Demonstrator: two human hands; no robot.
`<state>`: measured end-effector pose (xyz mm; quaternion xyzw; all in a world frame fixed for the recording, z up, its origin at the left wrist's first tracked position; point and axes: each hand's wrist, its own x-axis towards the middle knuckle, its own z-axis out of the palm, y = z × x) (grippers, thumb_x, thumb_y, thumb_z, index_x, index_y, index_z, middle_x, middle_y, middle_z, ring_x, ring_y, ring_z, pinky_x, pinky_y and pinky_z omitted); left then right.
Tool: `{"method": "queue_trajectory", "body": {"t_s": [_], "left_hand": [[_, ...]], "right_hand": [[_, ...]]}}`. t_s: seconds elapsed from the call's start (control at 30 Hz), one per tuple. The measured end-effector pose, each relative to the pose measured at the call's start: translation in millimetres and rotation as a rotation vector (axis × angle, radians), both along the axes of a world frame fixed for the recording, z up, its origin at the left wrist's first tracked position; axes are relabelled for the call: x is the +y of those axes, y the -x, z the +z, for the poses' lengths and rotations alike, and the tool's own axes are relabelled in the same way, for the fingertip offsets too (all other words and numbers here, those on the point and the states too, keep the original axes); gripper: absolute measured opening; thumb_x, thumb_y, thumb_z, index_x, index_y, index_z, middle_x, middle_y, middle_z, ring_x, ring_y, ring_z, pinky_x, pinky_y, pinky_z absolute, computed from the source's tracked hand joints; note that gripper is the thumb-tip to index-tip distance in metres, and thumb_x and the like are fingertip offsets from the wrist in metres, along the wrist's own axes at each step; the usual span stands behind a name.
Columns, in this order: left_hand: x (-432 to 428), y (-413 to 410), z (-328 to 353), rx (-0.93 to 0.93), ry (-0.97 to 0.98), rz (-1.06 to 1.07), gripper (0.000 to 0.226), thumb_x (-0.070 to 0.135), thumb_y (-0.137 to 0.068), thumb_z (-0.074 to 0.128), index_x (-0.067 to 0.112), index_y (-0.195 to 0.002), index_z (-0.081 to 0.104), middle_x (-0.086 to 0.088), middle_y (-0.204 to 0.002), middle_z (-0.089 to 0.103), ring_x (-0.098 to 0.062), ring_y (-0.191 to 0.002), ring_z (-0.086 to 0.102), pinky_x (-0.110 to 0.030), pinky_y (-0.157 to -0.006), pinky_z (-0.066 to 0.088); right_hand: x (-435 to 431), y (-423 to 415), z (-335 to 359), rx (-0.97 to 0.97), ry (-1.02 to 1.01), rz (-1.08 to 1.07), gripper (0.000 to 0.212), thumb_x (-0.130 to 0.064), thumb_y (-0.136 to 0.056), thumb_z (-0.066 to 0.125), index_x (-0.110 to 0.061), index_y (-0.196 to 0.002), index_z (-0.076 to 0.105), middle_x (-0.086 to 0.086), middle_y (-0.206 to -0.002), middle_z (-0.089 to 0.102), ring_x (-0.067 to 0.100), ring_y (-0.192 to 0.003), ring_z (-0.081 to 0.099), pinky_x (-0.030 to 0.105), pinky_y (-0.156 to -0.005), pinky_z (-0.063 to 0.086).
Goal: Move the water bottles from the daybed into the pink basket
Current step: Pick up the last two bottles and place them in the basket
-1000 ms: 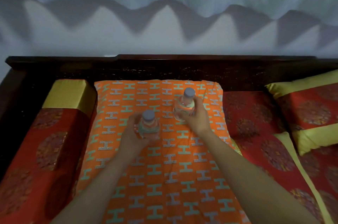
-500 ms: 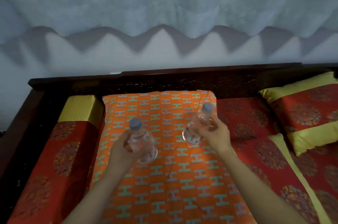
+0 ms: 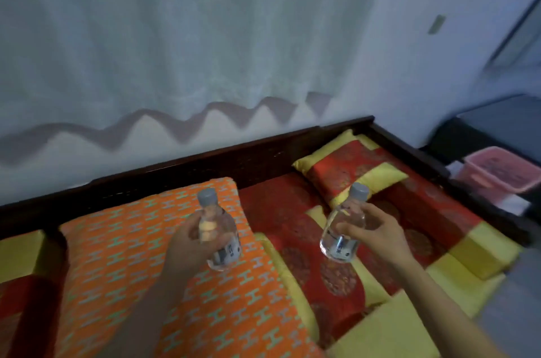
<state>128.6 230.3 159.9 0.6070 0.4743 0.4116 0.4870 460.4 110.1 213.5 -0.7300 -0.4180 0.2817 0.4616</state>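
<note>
My left hand (image 3: 190,246) grips a small clear water bottle (image 3: 218,229) with a grey cap, held upright above the orange patterned cushion (image 3: 123,264) of the daybed. A second clear bottle (image 3: 344,229) with a grey cap is in my right hand (image 3: 377,233), lifted over the red bedding and leaning slightly. The pink basket (image 3: 497,169) stands at the far right beyond the daybed's dark wooden end rail (image 3: 409,150), well apart from both hands. I cannot see inside it clearly.
A red and yellow pillow (image 3: 345,170) lies at the back right of the daybed. A dark cabinet (image 3: 483,129) stands behind the basket. A pale curtain (image 3: 175,50) hangs over the wall behind. Yellow-bordered bedding (image 3: 468,255) covers the right front.
The view has swung to the right, bringing the pink basket into sight. Both hands have moved right with their bottles, the right one now over the red bedding.
</note>
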Motion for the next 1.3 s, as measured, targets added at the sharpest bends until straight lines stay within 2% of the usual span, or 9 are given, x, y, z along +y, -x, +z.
{"method": "queue_trajectory", "body": {"t_s": [0.13, 0.23, 0.4, 0.6, 0.7, 0.77, 0.97, 1.07, 1.3], "left_hand": [[-30.5, -91.9, 20.2, -0.057, -0.008, -0.177, 0.041, 0.017, -0.063, 0.087, 0.040, -0.090, 0.066, 0.010, -0.089, 0.074, -0.004, -0.076, 0.069, -0.015, -0.061, 0.052], [-56.7, -159.8, 30.9, -0.068, -0.008, -0.303, 0.045, 0.018, -0.062, 0.087, 0.047, -0.090, 0.066, 0.018, -0.089, 0.073, 0.000, -0.079, 0.069, -0.014, -0.062, 0.053], [-106.5, -281.7, 44.5, -0.027, 0.037, -0.489, 0.052, 0.040, -0.049, 0.092, 0.039, -0.095, 0.068, 0.004, -0.095, 0.075, -0.016, -0.088, 0.071, -0.042, -0.079, 0.057], [-169.9, -462.8, 58.8, 0.002, -0.021, -0.572, 0.055, 0.041, -0.054, 0.090, 0.045, -0.102, 0.062, 0.017, -0.092, 0.071, -0.005, -0.088, 0.066, -0.016, -0.067, 0.050], [-202.4, -544.4, 66.8, 0.040, -0.075, -0.610, 0.073, 0.038, -0.059, 0.088, 0.025, -0.124, 0.057, 0.006, -0.114, 0.065, -0.015, -0.104, 0.062, -0.030, -0.083, 0.053], [-219.8, -591.5, 66.5, 0.027, -0.081, -0.639, 0.073, 0.038, -0.059, 0.088, 0.025, -0.123, 0.057, 0.003, -0.113, 0.067, -0.015, -0.102, 0.064, -0.038, -0.087, 0.054], [-245.2, -701.9, 60.3, 0.092, -0.100, -0.672, 0.053, 0.039, -0.056, 0.089, 0.048, -0.098, 0.057, 0.020, -0.097, 0.063, 0.002, -0.091, 0.058, -0.020, -0.070, 0.047], [-242.9, -764.5, 47.5, 0.162, -0.080, -0.681, 0.062, 0.039, -0.056, 0.089, 0.031, -0.111, 0.061, 0.010, -0.103, 0.066, -0.009, -0.096, 0.061, -0.028, -0.080, 0.052], [-209.7, -924.3, 37.7, 0.156, -0.040, -0.711, 0.055, 0.031, -0.059, 0.088, 0.027, -0.107, 0.061, 0.006, -0.097, 0.069, -0.011, -0.091, 0.065, -0.023, -0.067, 0.053]], "right_hand": [[-86.8, -65.3, 27.5, -0.062, 0.023, -0.167, 0.042, -0.044, -0.059, 0.084, -0.045, -0.097, 0.067, -0.018, -0.093, 0.072, 0.005, -0.086, 0.068, 0.033, -0.071, 0.055], [-146.3, -110.7, 39.7, -0.065, -0.008, -0.304, 0.039, -0.035, -0.059, 0.085, -0.046, -0.092, 0.067, -0.018, -0.085, 0.071, 0.004, -0.080, 0.067, 0.027, -0.066, 0.052], [-241.0, -195.6, 49.2, -0.044, 0.001, -0.486, 0.050, -0.027, -0.061, 0.088, -0.029, -0.106, 0.065, 0.000, -0.104, 0.068, 0.016, -0.091, 0.064, 0.033, -0.070, 0.053], [-337.0, -329.9, 62.3, -0.059, -0.006, -0.581, 0.052, -0.025, -0.066, 0.085, -0.030, -0.110, 0.058, 0.005, -0.111, 0.064, 0.021, -0.098, 0.061, 0.029, -0.067, 0.049], [-377.9, -392.9, 67.7, -0.069, 0.011, -0.635, 0.057, -0.024, -0.066, 0.085, -0.027, -0.116, 0.058, 0.006, -0.111, 0.063, 0.024, -0.100, 0.061, 0.033, -0.071, 0.049], [-399.4, -432.2, 69.7, -0.070, 0.009, -0.672, 0.053, -0.024, -0.065, 0.085, -0.030, -0.112, 0.060, 0.005, -0.110, 0.065, 0.023, -0.098, 0.062, 0.033, -0.070, 0.048], [-430.4, -531.6, 57.9, -0.046, 0.019, -0.735, 0.050, -0.026, -0.064, 0.087, -0.038, -0.103, 0.058, 0.002, -0.107, 0.067, 0.019, -0.094, 0.064, 0.037, -0.075, 0.052], [-431.0, -587.9, 43.7, -0.017, 0.018, -0.752, 0.049, -0.027, -0.064, 0.086, -0.040, -0.102, 0.058, 0.001, -0.108, 0.067, 0.015, -0.092, 0.063, 0.033, -0.071, 0.050], [-397.1, -734.1, 29.6, 0.009, 0.075, -0.746, 0.056, -0.026, -0.067, 0.085, -0.023, -0.117, 0.061, 0.004, -0.113, 0.065, 0.017, -0.094, 0.063, 0.032, -0.072, 0.051]]}}
